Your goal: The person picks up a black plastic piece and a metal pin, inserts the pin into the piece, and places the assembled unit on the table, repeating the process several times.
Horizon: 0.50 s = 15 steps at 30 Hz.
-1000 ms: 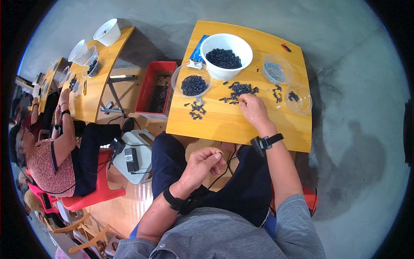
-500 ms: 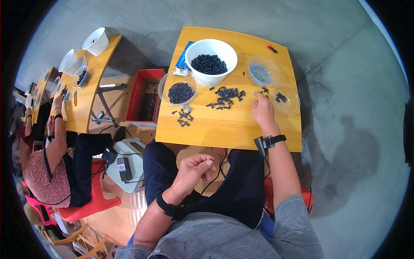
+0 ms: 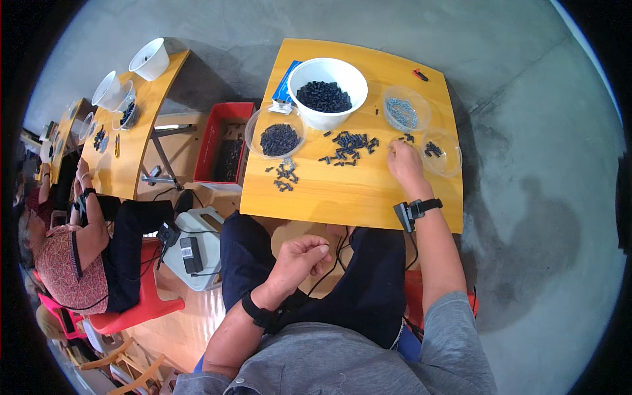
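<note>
Though our left hand (image 3: 299, 263) is curled and our right hand (image 3: 406, 164) near scattered black parts (image 3: 351, 146), we cannot tell either grip's closure or contents.

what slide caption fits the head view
Right hand beside black parts on a table; left hand over the lap.

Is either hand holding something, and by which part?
The left hand is pinched shut, but whether it holds anything, and where, cannot be told. The right hand, over the table, hides any hold too.
</note>
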{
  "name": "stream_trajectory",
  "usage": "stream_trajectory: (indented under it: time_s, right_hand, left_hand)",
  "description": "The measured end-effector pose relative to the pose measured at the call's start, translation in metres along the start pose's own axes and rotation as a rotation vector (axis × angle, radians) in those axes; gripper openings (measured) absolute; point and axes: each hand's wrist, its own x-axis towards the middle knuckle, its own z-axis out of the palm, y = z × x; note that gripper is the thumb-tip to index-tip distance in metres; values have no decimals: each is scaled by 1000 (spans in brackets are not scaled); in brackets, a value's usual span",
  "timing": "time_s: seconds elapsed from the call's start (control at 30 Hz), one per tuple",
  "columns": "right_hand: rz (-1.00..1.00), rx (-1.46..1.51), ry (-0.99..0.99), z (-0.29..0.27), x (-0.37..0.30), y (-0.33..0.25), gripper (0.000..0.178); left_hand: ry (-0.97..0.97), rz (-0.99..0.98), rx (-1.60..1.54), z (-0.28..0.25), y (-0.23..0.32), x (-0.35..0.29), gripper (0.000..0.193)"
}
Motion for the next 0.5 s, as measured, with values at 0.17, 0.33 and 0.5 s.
stream_trajectory:
  time_s: [0.17, 0.33, 0.5]
  right_hand:
    - [8, 59, -41, -3, -9, 1, 20]
    - [0, 91, -43, -7, -9, -2, 20]
    - [-15, 72, -5, 1, -4, 0, 17]
  left_hand:
    - [15, 6, 17, -3, -3, 3, 16]
    - [20, 4, 17, 0, -4, 5, 16]
    - [-2, 13, 9, 2, -4, 4, 15]
